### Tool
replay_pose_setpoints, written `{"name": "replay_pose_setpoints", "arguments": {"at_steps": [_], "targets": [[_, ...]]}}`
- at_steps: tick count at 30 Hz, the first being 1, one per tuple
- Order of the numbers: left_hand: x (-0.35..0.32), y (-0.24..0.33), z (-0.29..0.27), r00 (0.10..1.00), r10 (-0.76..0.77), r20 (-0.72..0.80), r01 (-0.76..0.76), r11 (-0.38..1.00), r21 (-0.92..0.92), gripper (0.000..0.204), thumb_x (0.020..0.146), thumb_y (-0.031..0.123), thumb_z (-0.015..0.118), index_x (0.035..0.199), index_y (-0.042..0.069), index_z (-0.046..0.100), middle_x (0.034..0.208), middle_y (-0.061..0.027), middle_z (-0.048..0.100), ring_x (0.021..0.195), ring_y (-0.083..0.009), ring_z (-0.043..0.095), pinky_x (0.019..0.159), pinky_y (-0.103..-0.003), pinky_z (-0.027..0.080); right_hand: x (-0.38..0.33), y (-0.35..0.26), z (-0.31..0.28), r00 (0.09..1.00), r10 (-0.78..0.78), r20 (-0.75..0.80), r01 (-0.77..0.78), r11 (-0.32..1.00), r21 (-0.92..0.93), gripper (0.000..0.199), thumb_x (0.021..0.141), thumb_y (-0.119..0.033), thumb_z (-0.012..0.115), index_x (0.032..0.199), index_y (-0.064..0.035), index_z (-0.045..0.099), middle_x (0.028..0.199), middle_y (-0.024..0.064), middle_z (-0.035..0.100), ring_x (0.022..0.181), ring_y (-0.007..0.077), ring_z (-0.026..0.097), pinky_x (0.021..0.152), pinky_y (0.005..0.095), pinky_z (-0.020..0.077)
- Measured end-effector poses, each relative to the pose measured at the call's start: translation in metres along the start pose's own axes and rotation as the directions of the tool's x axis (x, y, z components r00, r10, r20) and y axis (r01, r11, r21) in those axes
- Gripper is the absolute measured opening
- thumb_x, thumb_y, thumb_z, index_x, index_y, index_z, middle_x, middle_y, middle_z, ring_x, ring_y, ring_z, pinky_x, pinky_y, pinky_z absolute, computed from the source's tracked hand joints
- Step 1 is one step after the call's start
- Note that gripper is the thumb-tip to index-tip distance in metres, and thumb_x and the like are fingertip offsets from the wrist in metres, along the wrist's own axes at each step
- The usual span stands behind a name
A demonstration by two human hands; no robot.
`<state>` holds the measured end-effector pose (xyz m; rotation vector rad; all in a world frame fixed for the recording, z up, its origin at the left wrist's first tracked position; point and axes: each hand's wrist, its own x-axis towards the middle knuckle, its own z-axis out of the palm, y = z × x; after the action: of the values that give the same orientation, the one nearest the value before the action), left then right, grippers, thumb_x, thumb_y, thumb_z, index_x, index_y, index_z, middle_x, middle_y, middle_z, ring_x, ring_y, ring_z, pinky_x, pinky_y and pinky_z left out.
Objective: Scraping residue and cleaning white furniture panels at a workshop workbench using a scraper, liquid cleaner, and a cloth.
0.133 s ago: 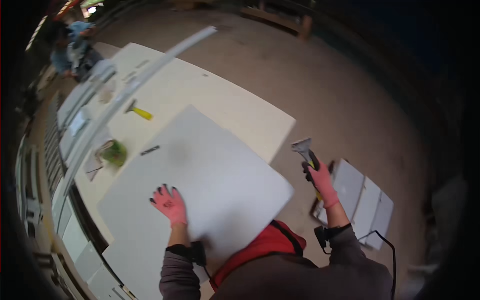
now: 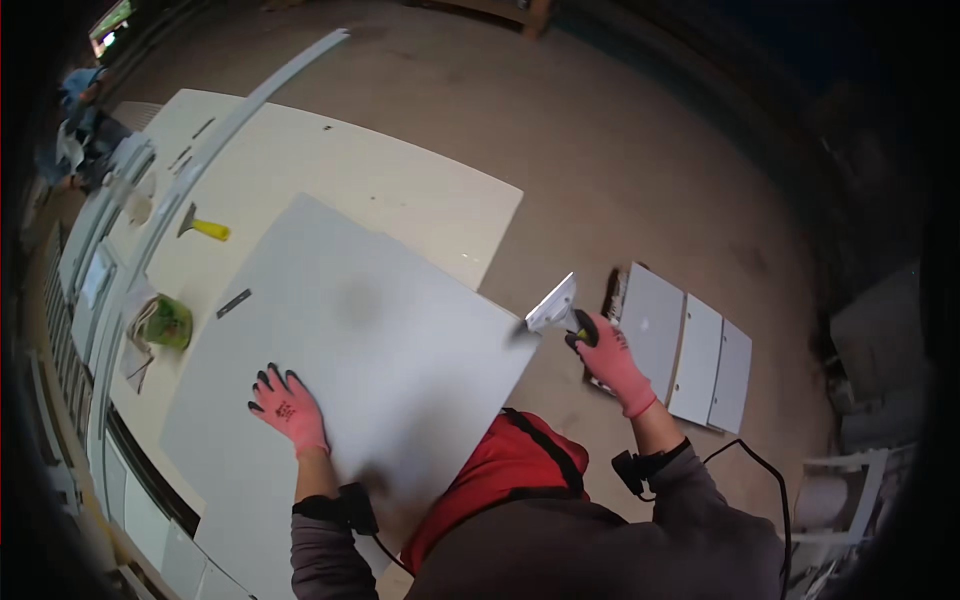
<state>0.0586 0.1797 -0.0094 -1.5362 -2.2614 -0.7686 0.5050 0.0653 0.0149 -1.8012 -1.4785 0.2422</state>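
Fingers (image 2: 270,381) of the left hand (image 2: 290,412) spread flat, pressing on the large white panel (image 2: 350,330) – pink glove, dark tips. Right hand (image 2: 612,362) wrapped tight around the dark handle of a wide-bladed scraper (image 2: 556,307), blade at the panel's right corner, just off its edge. Beneath the panel, a cream worktable (image 2: 400,190). Near the left edge, a yellow-handled scraper (image 2: 205,228) – well apart. On the floor beside the right hand, small white boards (image 2: 690,355).
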Motion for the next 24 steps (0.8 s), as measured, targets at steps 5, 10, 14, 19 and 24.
{"name": "replay_pose_setpoints", "arguments": {"at_steps": [5,10,14,19,24], "targets": [[-0.110,0.018,-0.025,0.941,0.052,0.333,-0.072,0.996,0.047,0.039,0.092,0.029,0.041,0.126,0.009,0.046,0.131,-0.0127,0.043,0.125,-0.0288,0.036,0.106,-0.050,0.019,-0.166,0.012,-0.089,0.936,0.232,0.265,-0.078,0.870,-0.487,0.058,0.081,-0.022,0.057,0.131,-0.0055,0.033,0.110,0.0174,0.054,0.095,0.0332,0.057,0.078,0.0404,0.0466],[-0.125,-0.018,-0.031,0.932,0.011,0.361,-0.066,0.988,0.140,0.039,0.093,0.032,0.039,0.127,0.013,0.046,0.131,-0.0085,0.045,0.126,-0.0263,0.035,0.106,-0.050,0.018,-0.184,-0.017,-0.080,0.829,0.319,0.460,-0.037,0.852,-0.523,0.049,0.079,-0.015,0.056,0.125,-0.0049,0.040,0.101,0.0137,0.053,0.089,0.0300,0.058,0.069,0.0383,0.0478],[-0.131,-0.030,-0.036,0.917,0.003,0.400,-0.073,0.985,0.159,0.039,0.093,0.032,0.039,0.128,0.015,0.044,0.132,-0.0065,0.045,0.126,-0.0249,0.035,0.106,-0.051,0.017,-0.191,-0.010,-0.070,0.837,0.264,0.480,0.018,0.862,-0.507,0.042,0.085,-0.021,0.051,0.123,-0.0037,0.042,0.099,0.0149,0.055,0.081,0.0313,0.060,0.065,0.0401,0.0487],[-0.139,-0.045,-0.040,0.923,0.042,0.383,-0.110,0.981,0.159,0.038,0.094,0.032,0.039,0.127,0.015,0.045,0.131,-0.0060,0.046,0.125,-0.0244,0.036,0.106,-0.050,0.018,-0.195,-0.011,-0.065,0.804,0.252,0.538,0.050,0.874,-0.484,0.041,0.086,-0.022,0.049,0.120,0.0001,0.043,0.095,0.0154,0.055,0.077,0.0313,0.060,0.063,0.0400,0.0485],[-0.140,-0.053,-0.040,0.924,0.063,0.377,-0.131,0.979,0.158,0.037,0.094,0.032,0.039,0.126,0.016,0.046,0.130,-0.0060,0.046,0.124,-0.0239,0.037,0.105,-0.051,0.018,-0.197,-0.011,-0.066,0.786,0.261,0.561,0.076,0.859,-0.506,0.036,0.081,-0.015,0.053,0.114,-0.0021,0.046,0.095,0.0139,0.055,0.075,0.0318,0.059,0.061,0.0396,0.0481]]}}
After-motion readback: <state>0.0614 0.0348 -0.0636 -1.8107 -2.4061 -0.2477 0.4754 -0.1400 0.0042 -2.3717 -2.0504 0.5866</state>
